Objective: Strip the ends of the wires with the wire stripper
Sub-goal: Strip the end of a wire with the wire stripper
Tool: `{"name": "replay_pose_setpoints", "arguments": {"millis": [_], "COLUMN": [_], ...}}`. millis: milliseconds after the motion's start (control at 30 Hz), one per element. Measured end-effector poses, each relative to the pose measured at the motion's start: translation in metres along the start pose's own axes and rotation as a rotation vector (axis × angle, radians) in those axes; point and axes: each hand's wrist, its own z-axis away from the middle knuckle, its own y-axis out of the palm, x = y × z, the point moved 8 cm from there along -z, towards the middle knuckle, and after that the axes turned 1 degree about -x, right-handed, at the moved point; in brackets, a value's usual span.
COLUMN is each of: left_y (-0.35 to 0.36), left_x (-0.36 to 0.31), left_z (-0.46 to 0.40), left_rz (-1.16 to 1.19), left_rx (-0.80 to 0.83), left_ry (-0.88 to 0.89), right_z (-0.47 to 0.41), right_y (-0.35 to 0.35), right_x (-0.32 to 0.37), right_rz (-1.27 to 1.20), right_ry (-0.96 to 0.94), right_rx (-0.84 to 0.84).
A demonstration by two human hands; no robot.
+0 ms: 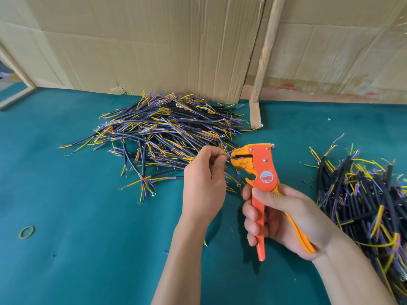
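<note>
- Right hand point(284, 219) wrapped around both handles of the orange wire stripper point(255, 170), fingers curled over the near handle, thumb across the top just below the round sticker; palm backs the yellow-edged far handle.
- Handles look spread, not squeezed together; stripper head points left and far, jaws facing the left hand.
- Left hand point(203, 183) raised above the surface, fingertips bunched in a pinch on a thin yellow-green wire end point(224, 150); other fingers curled in.
- Pinched wire end sits right at the stripper's jaw mouth; cannot tell whether it is actually inside the jaws.
- Rest of that cable mostly hidden behind the left hand.
- Big loose pile of wires point(163, 133) on the green surface point(77, 216), far and left of the hands: black sheathed cables with yellow, blue, purple cores fanned out, some with ring terminals.
- Second pile point(365, 194) at the right edge, running near to far, just beside the right forearm.
- Yellow-green rubber band point(26, 232) lying flat, near left, well apart from everything.
- Cardboard sheets point(154, 45) stand along the far edge, with a wooden post point(262, 62) between them.
- Small insulation scraps scattered on the surface near the hands.
</note>
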Motion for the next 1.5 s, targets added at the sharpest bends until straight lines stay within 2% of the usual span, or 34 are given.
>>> {"name": "replay_pose_setpoints", "arguments": {"millis": [633,800,1067,1267,1500], "left_y": [0.005,0.014,0.002,0.002,0.004], "left_x": [0.008,0.009,0.012,0.008,0.011], "left_z": [-0.001,0.002,-0.002,0.0,-0.001], "left_rz": [0.12,0.162,0.153,0.082,0.173], "left_rx": [0.025,0.038,-0.012,-0.019,0.022], "left_ry": [-0.047,-0.076,-0.066,-0.02,-0.061], "right_z": [-0.002,-0.006,0.002,0.006,0.001], "right_y": [-0.004,-0.006,-0.006,-0.012,-0.005], "right_x": [-0.002,-0.003,0.01,0.014,0.002], "right_rz": [0.024,0.021,-0.107,-0.114,-0.07], "right_ry": [-0.019,-0.076,-0.099,-0.101,0.016], "right_rx": [-0.114,-0.234,-0.063,-0.011,-0.03]}}
